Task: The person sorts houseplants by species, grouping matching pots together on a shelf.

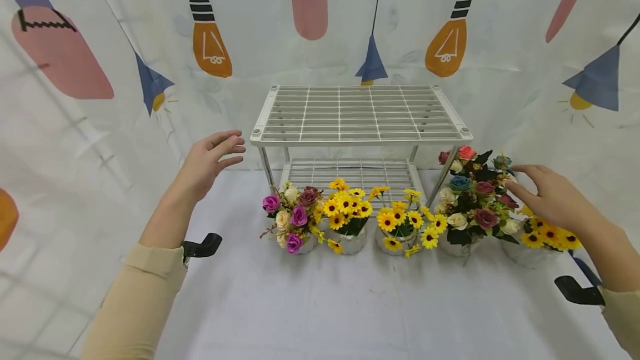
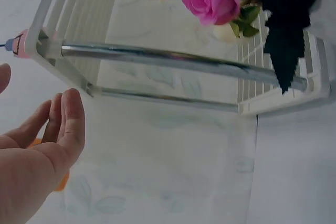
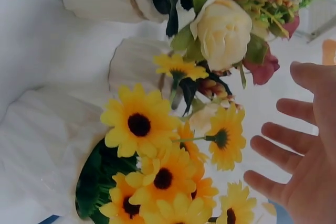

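My left hand (image 1: 207,163) hovers beside the left end of a white two-tier rack (image 1: 360,142), fingers loosely bent and holding nothing. In the left wrist view its fingers (image 2: 73,121) are close to the rack's upper shelf. Over on the right, my right hand (image 1: 555,199) reaches above the potted flowers, with nothing in it. Under it is a pot of yellow sunflowers (image 1: 547,235); just left stand mixed artificial roses (image 1: 485,218) in red, cream and blue. The right wrist view shows its fingers (image 3: 286,135) spread apart, near a sunflower (image 3: 227,136) and a cream rose (image 3: 223,32).
In front of the rack stand a pot of purple and cream roses (image 1: 299,215) and two pots of sunflowers (image 1: 345,204). The rack's lower shelf (image 1: 350,174) lies behind them. A white cloth (image 1: 350,304) covers the table; a patterned curtain (image 1: 260,32) hangs behind.
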Demonstrator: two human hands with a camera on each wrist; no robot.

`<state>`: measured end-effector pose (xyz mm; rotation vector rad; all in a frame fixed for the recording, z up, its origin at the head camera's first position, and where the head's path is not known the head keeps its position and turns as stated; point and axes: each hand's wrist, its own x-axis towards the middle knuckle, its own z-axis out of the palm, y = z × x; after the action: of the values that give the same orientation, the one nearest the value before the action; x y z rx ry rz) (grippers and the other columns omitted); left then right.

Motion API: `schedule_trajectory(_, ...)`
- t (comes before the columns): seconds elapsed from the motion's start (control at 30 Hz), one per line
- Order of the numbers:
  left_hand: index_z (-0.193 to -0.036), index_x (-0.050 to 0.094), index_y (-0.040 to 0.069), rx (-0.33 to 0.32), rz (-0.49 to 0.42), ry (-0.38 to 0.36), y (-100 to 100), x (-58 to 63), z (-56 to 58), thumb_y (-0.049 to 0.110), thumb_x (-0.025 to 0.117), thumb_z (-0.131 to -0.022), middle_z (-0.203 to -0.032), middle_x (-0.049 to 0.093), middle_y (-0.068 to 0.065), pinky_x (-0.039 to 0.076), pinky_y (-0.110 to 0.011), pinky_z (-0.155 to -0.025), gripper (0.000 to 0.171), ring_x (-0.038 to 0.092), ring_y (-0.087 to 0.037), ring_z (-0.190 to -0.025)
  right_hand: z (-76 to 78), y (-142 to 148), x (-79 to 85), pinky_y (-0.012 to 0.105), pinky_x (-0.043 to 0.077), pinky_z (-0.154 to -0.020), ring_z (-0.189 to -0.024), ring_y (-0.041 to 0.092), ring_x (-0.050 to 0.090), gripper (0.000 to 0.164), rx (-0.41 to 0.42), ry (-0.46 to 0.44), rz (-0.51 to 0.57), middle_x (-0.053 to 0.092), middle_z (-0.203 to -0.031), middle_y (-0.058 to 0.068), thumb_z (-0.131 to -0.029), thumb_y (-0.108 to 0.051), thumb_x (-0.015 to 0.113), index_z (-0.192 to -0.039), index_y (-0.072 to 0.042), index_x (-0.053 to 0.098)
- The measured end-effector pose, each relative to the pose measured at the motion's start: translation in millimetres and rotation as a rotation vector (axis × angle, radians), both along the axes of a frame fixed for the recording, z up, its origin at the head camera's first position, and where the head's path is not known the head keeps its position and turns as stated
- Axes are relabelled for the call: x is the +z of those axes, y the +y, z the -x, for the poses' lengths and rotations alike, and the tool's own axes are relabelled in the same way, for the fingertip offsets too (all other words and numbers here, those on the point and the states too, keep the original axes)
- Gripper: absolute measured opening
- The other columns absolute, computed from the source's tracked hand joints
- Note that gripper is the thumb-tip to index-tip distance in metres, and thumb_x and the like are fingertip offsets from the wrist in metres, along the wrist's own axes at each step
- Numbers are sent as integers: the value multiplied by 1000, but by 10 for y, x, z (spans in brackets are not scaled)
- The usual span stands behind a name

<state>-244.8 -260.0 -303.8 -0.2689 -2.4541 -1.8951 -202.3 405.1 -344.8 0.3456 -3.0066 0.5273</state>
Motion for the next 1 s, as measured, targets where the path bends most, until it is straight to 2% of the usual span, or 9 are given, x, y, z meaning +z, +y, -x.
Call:
schedule_trajectory(0.13,-151,43,-4,-31,-163,-69,103,74,11,34,66,-103,-134,55,-9,50,-28,-103,66,57,-21,-120,-70,-58,-11,81,30,-97,-125,64,36,56,0,49,6,40,-142,41,-108,-33,55,-144,9,45)
schedule_trajectory(0.23,-150,45,-5,-39,-221,-98,157,111,36,30,69,-101,-129,60,-5,49,-30,-105,64,57,-22,-119,-129,-111,-22,80,34,-93,-122,62,41,54,-8,103,7,44,-138,39,-107,-31,58,-142,8,48)
schedule_trajectory(0.47,-147,50,-3,-2,-199,-113,231,130,87,29,70,-100,-128,63,-5,40,-45,-114,60,58,-22,-120,-287,-211,-77,77,41,-85,-113,60,47,48,-47,198,5,50,-129,40,-105,-24,60,-136,12,51)
schedule_trajectory(0.73,-148,49,-2,0,-202,-133,264,117,127,27,69,-101,-132,61,-7,39,-45,-115,59,60,-19,-119,-540,-257,-175,72,44,-79,-107,56,51,38,-130,313,75,54,-122,38,-101,-14,63,-127,12,57)
schedule_trajectory(0.77,-148,49,-3,0,-203,-132,266,117,129,26,69,-101,-131,62,-7,39,-46,-115,59,60,-19,-119,-574,-259,-190,64,49,-79,-107,56,52,36,-145,328,88,54,-122,37,-100,-13,64,-126,12,58)
schedule_trajectory(0.83,-148,49,-3,0,-203,-129,269,121,129,26,69,-101,-131,62,-7,39,-46,-115,59,61,-19,-118,-638,-271,-227,39,55,-79,-104,54,54,34,-173,366,119,57,-119,35,-99,-11,65,-123,12,60)
schedule_trajectory(0.9,-147,49,-3,1,-204,-129,271,126,130,26,69,-101,-130,63,-6,39,-46,-115,58,61,-19,-117,-701,-289,-281,13,47,-74,-97,49,58,29,-188,438,163,61,-114,33,-95,-7,68,-117,11,64)
schedule_trajectory(0.97,-147,49,-3,2,-205,-132,271,128,132,26,69,-101,-129,63,-6,39,-46,-115,58,61,-18,-117,-757,-312,-347,-1,31,-70,-91,28,64,24,-188,522,210,65,-107,30,-91,-3,71,-111,11,67)
schedule_trajectory(1.0,-147,49,-3,1,-206,-132,273,129,134,26,69,-101,-129,63,-5,39,-46,-115,58,61,-18,-117,-786,-328,-385,-3,30,-72,-89,16,63,22,-187,555,229,66,-104,28,-90,-1,71,-108,10,68)
